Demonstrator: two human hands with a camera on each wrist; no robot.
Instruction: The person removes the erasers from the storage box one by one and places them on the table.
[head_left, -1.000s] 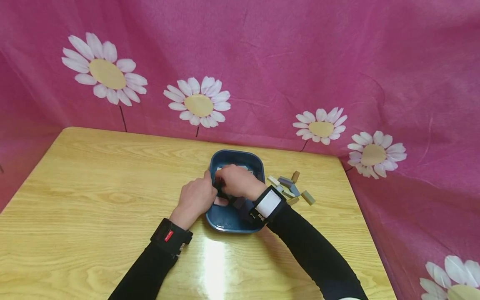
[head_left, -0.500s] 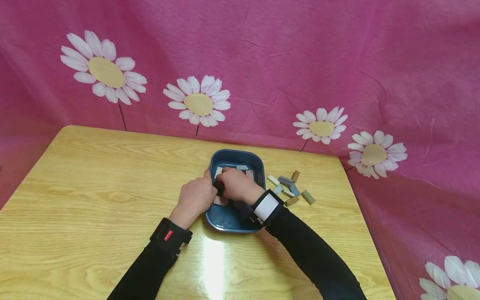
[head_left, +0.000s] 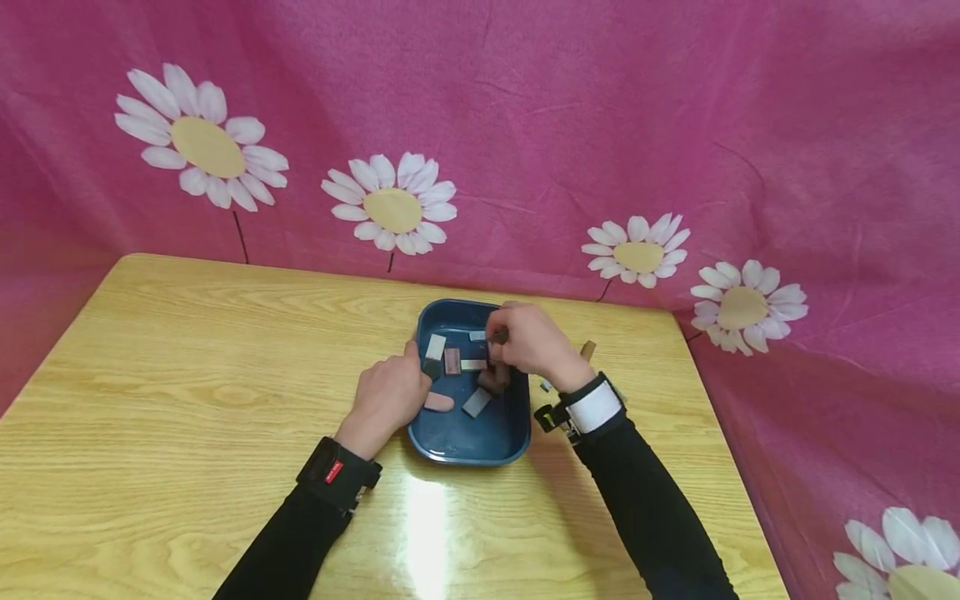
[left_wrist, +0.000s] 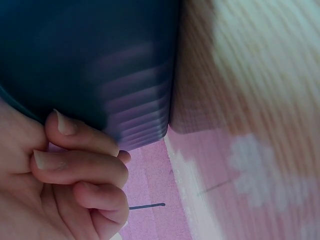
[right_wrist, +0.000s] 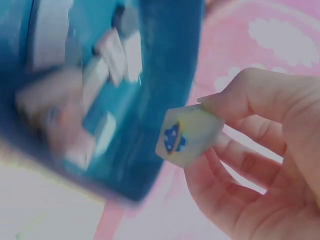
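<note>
A dark blue plastic tub [head_left: 465, 442] stands on the table, holding several small blocks, among them a white one [head_left: 436, 347], a grey one [head_left: 476, 402] and a pink one with a rounded end [head_left: 439, 402]. My left hand [head_left: 390, 400] grips the tub's left rim; in the left wrist view its fingers [left_wrist: 82, 167] curl against the outer wall. Over the far right part of the tub, my right hand [head_left: 536, 342] pinches a small block between thumb and fingertips. That block [right_wrist: 187, 135] is pale yellowish in the right wrist view, with a blue dotted picture on its end.
On the wooden table [head_left: 225, 375], right of the tub, lie loose blocks, including a brown one [head_left: 588, 351], mostly hidden behind my right hand and wrist. A pink cloth [head_left: 510, 150] printed with daisies hangs behind the table's far edge.
My right hand has moved from the tub's left side to its far right side, uncovering blocks inside and covering most of the loose ones. The left hand has stayed on the rim.
</note>
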